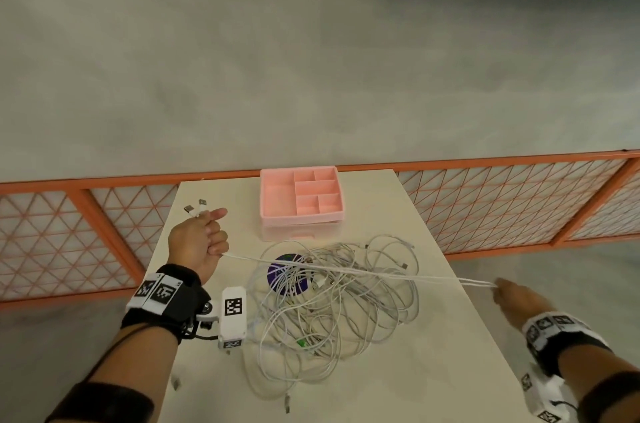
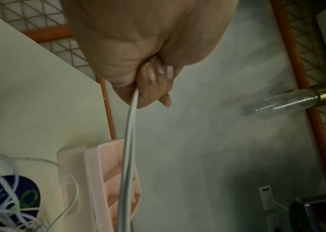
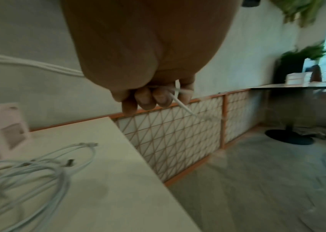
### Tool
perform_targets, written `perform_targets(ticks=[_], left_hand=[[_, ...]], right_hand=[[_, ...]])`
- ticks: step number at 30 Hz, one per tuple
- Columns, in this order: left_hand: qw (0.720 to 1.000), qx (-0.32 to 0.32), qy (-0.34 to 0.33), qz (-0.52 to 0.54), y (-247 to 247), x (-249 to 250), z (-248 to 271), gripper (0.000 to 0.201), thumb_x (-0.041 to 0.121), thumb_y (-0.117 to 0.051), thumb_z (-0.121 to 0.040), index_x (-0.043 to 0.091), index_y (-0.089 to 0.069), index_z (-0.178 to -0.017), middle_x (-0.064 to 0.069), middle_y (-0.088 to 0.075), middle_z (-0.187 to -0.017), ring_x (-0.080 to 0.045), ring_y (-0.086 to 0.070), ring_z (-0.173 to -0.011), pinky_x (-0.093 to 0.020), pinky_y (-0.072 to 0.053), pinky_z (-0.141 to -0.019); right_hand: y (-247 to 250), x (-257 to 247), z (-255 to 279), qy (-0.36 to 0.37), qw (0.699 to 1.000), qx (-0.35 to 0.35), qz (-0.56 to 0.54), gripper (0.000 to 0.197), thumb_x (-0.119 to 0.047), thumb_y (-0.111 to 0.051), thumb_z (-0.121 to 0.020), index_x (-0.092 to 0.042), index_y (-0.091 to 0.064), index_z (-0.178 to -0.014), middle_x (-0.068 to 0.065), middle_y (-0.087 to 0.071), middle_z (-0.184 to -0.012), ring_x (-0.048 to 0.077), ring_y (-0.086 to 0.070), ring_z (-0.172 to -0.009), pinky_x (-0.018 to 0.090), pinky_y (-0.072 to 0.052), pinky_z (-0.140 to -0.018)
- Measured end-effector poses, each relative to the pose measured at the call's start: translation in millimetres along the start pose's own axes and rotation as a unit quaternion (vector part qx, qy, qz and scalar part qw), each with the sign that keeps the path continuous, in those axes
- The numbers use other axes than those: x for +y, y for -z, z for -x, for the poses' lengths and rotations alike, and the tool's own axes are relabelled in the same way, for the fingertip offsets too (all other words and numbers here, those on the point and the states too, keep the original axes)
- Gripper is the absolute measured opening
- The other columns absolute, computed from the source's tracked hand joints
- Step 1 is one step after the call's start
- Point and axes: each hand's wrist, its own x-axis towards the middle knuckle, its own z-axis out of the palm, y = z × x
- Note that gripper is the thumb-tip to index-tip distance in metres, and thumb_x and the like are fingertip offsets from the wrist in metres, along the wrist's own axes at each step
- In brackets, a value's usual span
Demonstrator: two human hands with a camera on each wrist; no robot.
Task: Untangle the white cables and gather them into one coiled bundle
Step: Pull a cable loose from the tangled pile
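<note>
**Two strands drawn taut over the tangle**

The left hand (image 1: 199,242) has its grip curled round a pair of white strands (image 1: 346,269), two plug ends (image 1: 195,207) sticking out past the knuckles; the left-wrist view shows the fingers (image 2: 154,87) wrapped tight on them. The right hand (image 1: 517,296) pinches the other end of the same run beyond the surface's right edge. Its wrist view is blurred, but the fingers (image 3: 158,95) look closed on the cable, with a short tail poking out.

Nearest the person, the white cables (image 1: 325,315) lie in a loose heap on the pale surface (image 1: 398,388), covering a round purple sticker (image 1: 277,275). The taut strands pass across the top of the heap. Farther back stands a pink organiser tray (image 1: 301,194).

These cables should be light, limp and smooth. They will likely slide through a slack grip and snag at the plugs, so the best hold is just behind a connector, feeding the length out gently rather than yanking.
</note>
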Motion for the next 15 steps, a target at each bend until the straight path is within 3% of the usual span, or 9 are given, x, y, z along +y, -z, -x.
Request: perform_targets(ticks=[3, 6, 9, 12, 15], left_hand=[[1.000, -0.002, 0.022, -0.017, 2.0, -8.2, 3.1, 0.032, 0.016, -0.033, -0.106, 0.001, -0.060, -0.099, 0.008, -0.033, -0.046, -0.004, -0.025, -0.036, -0.017, -0.020, -0.033], [0.997, -0.016, 0.044, -0.063, -3.1, -26.1, 12.3, 0.031, 0.015, -0.034, -0.105, 0.000, -0.060, -0.096, 0.008, -0.032, -0.046, -0.004, -0.023, -0.036, -0.017, -0.018, -0.033], [0.993, -0.033, 0.063, -0.098, -10.1, -44.5, 23.8, 0.028, 0.013, -0.035, -0.102, 0.003, -0.057, -0.088, 0.008, -0.031, -0.046, -0.005, -0.022, -0.036, -0.016, -0.016, -0.034], [0.990, -0.057, 0.086, -0.098, -14.3, -58.5, 34.6, 0.026, 0.011, -0.035, -0.099, 0.004, -0.055, -0.083, 0.007, -0.029, -0.048, -0.005, -0.022, -0.037, -0.016, -0.016, -0.036], [0.988, -0.074, 0.099, -0.092, -16.5, -66.7, 42.2, 0.025, 0.011, -0.035, -0.099, 0.006, -0.054, -0.082, 0.006, -0.029, -0.050, -0.006, -0.021, -0.038, -0.017, -0.015, -0.038]], right_hand=[[10.0, 18.7, 8.7, -0.074, 0.996, 0.029, 0.041, 0.028, -0.025, -0.025, -0.104, -0.020, -0.051, -0.097, 0.004, -0.054, -0.089, 0.023, -0.051, -0.086, 0.038, -0.041, -0.095], [6.2, 30.0, 11.1, -0.106, 0.992, 0.029, 0.057, 0.026, -0.020, -0.027, -0.103, -0.019, -0.053, -0.100, 0.004, -0.049, -0.092, 0.024, -0.047, -0.091, 0.042, -0.041, -0.102], [-19.1, 43.2, 3.3, -0.105, 0.993, 0.023, 0.042, 0.029, -0.023, -0.032, -0.104, -0.019, -0.060, -0.109, 0.002, -0.051, -0.093, 0.023, -0.057, -0.097, 0.034, -0.046, -0.095], [-41.3, 47.7, -2.6, -0.090, 0.995, 0.018, 0.037, 0.018, -0.026, -0.040, -0.103, -0.027, -0.057, -0.097, -0.001, -0.057, -0.097, 0.019, -0.061, -0.098, 0.027, -0.046, -0.088], [-57.9, 50.8, -8.0, -0.096, 0.995, -0.010, 0.018, 0.015, -0.023, -0.046, -0.100, -0.029, -0.056, -0.090, 0.002, -0.066, -0.111, 0.022, -0.064, -0.099, 0.028, -0.044, -0.079]])
